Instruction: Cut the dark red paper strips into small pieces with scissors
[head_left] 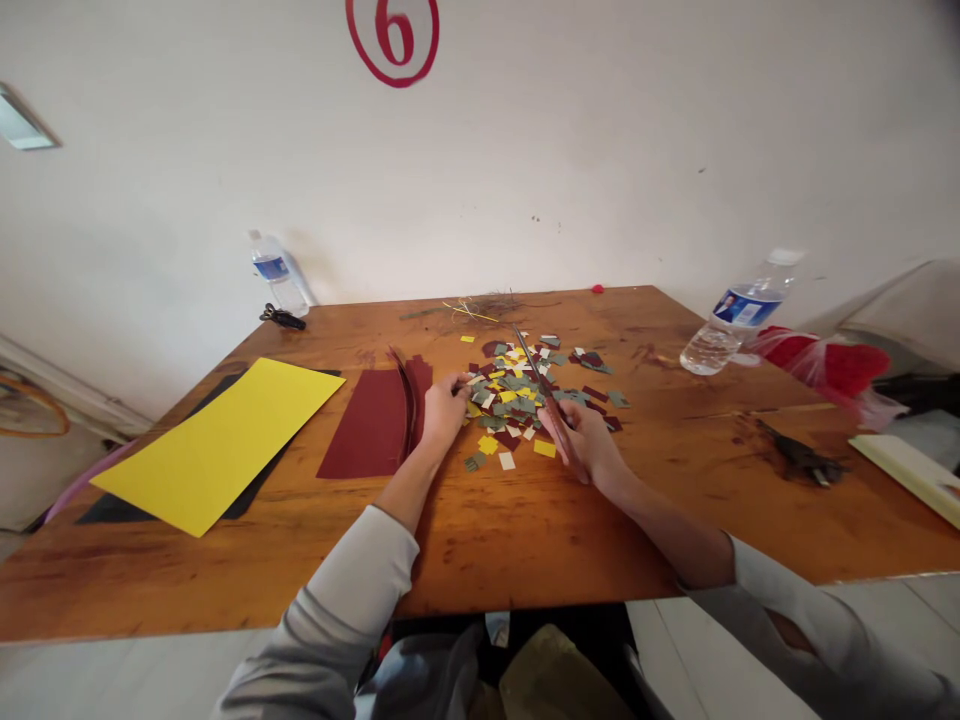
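Observation:
My right hand (589, 440) is closed around the handles of a pair of scissors (534, 365), whose blades point up and away over a pile of small cut paper pieces (517, 385). The pieces are yellow, grey-green, maroon and white. At the pile's left edge my left hand (448, 412) has its fingers pinched together; what is between them is too small to make out. Just left of that hand lie maroon paper sheets (367, 425), with narrow maroon strips (409, 400) standing curved along their right side.
A yellow sheet (225, 440) lies over a dark sheet (259, 485) on the left of the wooden table (480, 555). Water bottles stand at back left (277, 270) and right (739, 315). Thin wires (480, 308) lie behind the pile; a dark tool (802, 460) rests on the right.

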